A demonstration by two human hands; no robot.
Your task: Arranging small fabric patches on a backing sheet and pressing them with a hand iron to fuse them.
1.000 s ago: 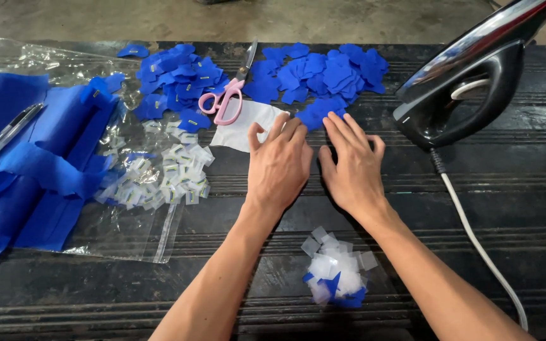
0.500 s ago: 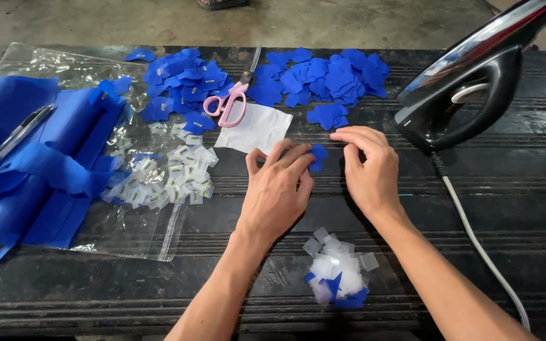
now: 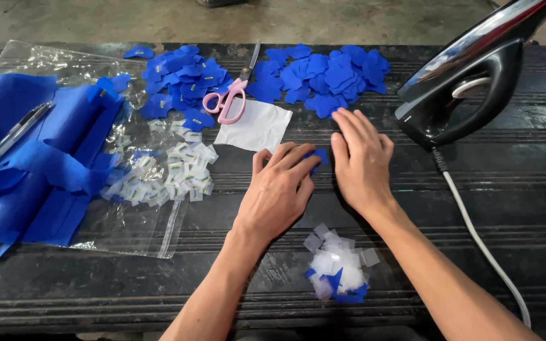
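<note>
Left hand: the left hand [image 3: 280,189] lies palm down on the dark ribbed table [image 3: 526,189], fingers curled loosely and spread, their tips resting on a small blue felt cut-out [image 3: 318,156]. It pins the piece rather than closing round it.

Right hand: the right hand [image 3: 361,159] lies flat and open just beside the left one, fingers straight and together, pointing away from the person. Its thumb side is close to the small blue felt cut-out; whether it touches the piece, I cannot tell.

Blue piece: it sits between the two hands, near the table's middle, mostly hidden under the left fingertips.

White sheet: a white paper rectangle [image 3: 254,126] lies just beyond the left hand, tilted, one corner under the pink-handled scissors [image 3: 230,96].

Far piles: two heaps of blue felt shapes lie at the far edge, the left heap [image 3: 181,79] and the right heap [image 3: 327,72], with the scissors between them.

Clear bag: a transparent plastic bag [image 3: 134,221] lies flat on the left, with a scatter of small clear-and-white tags [image 3: 172,173] on top of it.

Blue fabric: large folded blue felt sheets [image 3: 26,170] cover the bag's left part; a black pen [image 3: 11,137] rests on them.

Near heap: a small pile of white backing scraps and blue offcuts [image 3: 339,265] lies between the forearms.

Iron: a black and silver clothes iron [image 3: 475,69] stands upright at the right, its white cord [image 3: 485,249] running toward the near edge.
</note>
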